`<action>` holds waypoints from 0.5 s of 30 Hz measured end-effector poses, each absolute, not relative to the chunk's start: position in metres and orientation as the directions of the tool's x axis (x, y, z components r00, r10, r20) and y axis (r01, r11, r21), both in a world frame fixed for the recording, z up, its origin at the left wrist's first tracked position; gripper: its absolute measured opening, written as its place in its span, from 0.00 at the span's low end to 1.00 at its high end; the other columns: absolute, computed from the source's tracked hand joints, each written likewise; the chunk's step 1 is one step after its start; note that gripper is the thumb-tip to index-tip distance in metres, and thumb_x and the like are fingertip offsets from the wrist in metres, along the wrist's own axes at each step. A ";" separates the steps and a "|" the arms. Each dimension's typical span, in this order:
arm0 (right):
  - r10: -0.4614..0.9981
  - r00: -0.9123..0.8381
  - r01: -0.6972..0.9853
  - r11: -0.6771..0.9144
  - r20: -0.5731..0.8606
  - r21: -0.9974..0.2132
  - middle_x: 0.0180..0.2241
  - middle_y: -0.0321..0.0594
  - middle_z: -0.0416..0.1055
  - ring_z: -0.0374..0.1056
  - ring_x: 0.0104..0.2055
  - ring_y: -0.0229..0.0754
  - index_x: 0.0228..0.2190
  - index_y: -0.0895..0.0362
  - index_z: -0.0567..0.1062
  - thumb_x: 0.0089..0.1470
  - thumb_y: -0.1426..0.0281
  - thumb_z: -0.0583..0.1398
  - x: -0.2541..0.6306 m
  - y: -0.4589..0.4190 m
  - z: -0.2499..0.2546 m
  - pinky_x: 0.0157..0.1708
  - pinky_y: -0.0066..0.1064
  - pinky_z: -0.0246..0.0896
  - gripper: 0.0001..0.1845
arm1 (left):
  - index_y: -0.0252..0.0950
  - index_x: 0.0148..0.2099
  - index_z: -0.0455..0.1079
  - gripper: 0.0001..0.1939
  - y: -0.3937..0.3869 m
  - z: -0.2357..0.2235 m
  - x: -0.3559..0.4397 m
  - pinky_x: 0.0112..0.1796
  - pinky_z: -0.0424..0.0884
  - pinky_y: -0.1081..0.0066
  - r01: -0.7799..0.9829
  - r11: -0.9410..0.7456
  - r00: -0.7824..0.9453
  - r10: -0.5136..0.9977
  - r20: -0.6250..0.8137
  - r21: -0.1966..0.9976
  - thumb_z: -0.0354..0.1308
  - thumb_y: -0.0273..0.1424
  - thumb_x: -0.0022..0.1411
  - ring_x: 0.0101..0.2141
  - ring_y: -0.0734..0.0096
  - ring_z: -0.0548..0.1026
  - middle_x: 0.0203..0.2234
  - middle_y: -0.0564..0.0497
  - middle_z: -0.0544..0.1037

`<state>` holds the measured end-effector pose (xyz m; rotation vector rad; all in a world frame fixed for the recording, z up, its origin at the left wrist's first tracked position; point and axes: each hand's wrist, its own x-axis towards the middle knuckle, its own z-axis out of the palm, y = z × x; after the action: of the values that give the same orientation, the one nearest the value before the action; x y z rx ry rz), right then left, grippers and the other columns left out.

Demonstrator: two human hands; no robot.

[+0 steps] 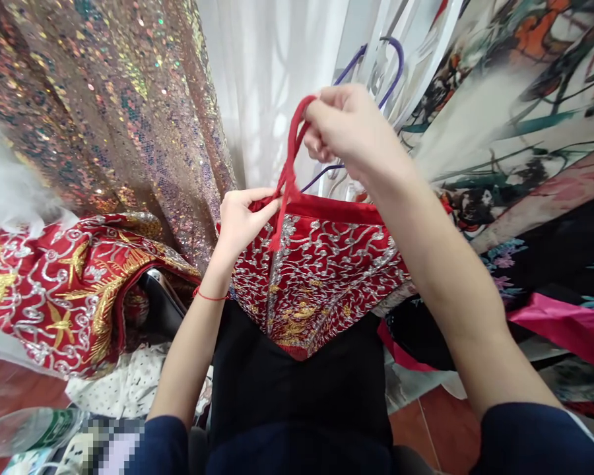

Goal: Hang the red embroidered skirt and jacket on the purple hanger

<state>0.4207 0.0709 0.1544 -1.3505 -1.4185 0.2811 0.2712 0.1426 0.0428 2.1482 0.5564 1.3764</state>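
Observation:
A red skirt-like garment [317,264] with silver and gold embroidery hangs in front of me, its plain red band at the top. From the band's left part rises a red cord [292,142], looped and crossed over itself. My right hand [349,128] is closed on the upper bend of the cord, above the band. At the band's left end, my left hand [250,218] pinches the cord low down between thumb and fingers, near its loose end. A purple hanger [398,59] shows behind my right hand.
To the left lie another red embroidered garment [69,290] and a plastic bottle [34,429]. Sequined fabric [129,99] hangs at the upper left, white hangers [435,66] at the upper right. Patterned fabric [539,119] and pink fabric [569,330] fill the right side.

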 end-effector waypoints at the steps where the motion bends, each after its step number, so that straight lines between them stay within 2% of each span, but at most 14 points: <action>1: 0.846 0.242 0.493 0.314 0.474 -0.812 0.15 0.29 0.61 0.61 0.17 0.31 0.25 0.58 0.67 0.63 0.77 0.50 0.424 0.077 0.159 0.22 0.26 0.55 0.15 | 0.36 0.31 0.80 0.17 0.142 0.044 0.271 0.26 0.60 0.72 0.072 -0.787 0.400 0.586 0.705 0.613 0.64 0.46 0.60 0.22 0.77 0.64 0.19 0.56 0.71; 3: 0.859 0.132 0.515 0.367 0.494 -0.775 0.21 0.31 0.68 0.69 0.23 0.32 0.31 0.60 0.70 0.66 0.71 0.54 0.431 0.088 0.162 0.27 0.28 0.61 0.11 | 0.36 0.27 0.76 0.18 0.139 0.046 0.271 0.26 0.56 0.71 0.096 -0.805 0.403 0.569 0.716 0.585 0.64 0.44 0.60 0.21 0.78 0.59 0.17 0.57 0.65; 5: 0.808 0.048 0.679 0.405 0.588 -0.613 0.24 0.30 0.70 0.71 0.28 0.34 0.36 0.61 0.71 0.61 0.64 0.61 0.435 0.096 0.155 0.31 0.30 0.62 0.11 | 0.36 0.24 0.72 0.19 0.136 0.048 0.270 0.26 0.55 0.71 0.117 -0.817 0.414 0.557 0.720 0.565 0.63 0.43 0.61 0.22 0.78 0.57 0.17 0.57 0.61; 7: 0.753 0.043 0.823 0.346 0.657 -0.450 0.24 0.28 0.69 0.69 0.29 0.33 0.36 0.60 0.72 0.57 0.64 0.64 0.435 0.094 0.144 0.32 0.31 0.59 0.11 | 0.36 0.24 0.70 0.19 0.134 0.049 0.268 0.26 0.56 0.71 0.123 -0.821 0.426 0.551 0.717 0.558 0.62 0.42 0.62 0.22 0.77 0.57 0.17 0.57 0.61; 8: 0.733 0.047 0.853 0.324 0.679 -0.409 0.24 0.28 0.69 0.69 0.30 0.32 0.36 0.59 0.73 0.57 0.64 0.63 0.432 0.088 0.137 0.33 0.31 0.58 0.11 | 0.36 0.24 0.69 0.19 0.133 0.048 0.267 0.27 0.56 0.71 0.121 -0.823 0.434 0.547 0.716 0.555 0.62 0.42 0.62 0.23 0.77 0.57 0.18 0.57 0.61; 10: 0.664 0.039 0.832 0.392 0.747 -0.392 0.27 0.29 0.72 0.69 0.33 0.31 0.34 0.58 0.75 0.59 0.63 0.62 0.424 0.066 0.121 0.35 0.30 0.59 0.10 | 0.36 0.25 0.68 0.18 0.133 0.046 0.266 0.27 0.57 0.71 0.112 -0.832 0.440 0.532 0.723 0.543 0.61 0.42 0.62 0.24 0.76 0.58 0.18 0.57 0.61; 13: 0.480 0.118 0.672 0.606 0.870 -0.425 0.32 0.32 0.74 0.70 0.34 0.31 0.32 0.55 0.75 0.63 0.61 0.58 0.403 0.019 0.081 0.34 0.26 0.62 0.12 | 0.36 0.27 0.69 0.16 0.135 0.041 0.268 0.29 0.59 0.71 0.097 -0.856 0.417 0.499 0.760 0.508 0.62 0.41 0.62 0.26 0.74 0.62 0.19 0.55 0.63; 15: 0.486 0.261 0.523 0.655 0.834 -0.545 0.27 0.32 0.73 0.69 0.29 0.31 0.34 0.54 0.74 0.66 0.61 0.54 0.388 -0.008 0.038 0.33 0.27 0.65 0.13 | 0.36 0.30 0.71 0.13 0.136 0.037 0.270 0.30 0.61 0.71 0.096 -0.867 0.387 0.485 0.784 0.489 0.62 0.40 0.61 0.28 0.73 0.64 0.21 0.54 0.65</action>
<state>0.3879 -0.0076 0.0376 -0.9328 -1.3659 -0.0304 0.2700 0.1359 0.0371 2.2871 0.5034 1.4758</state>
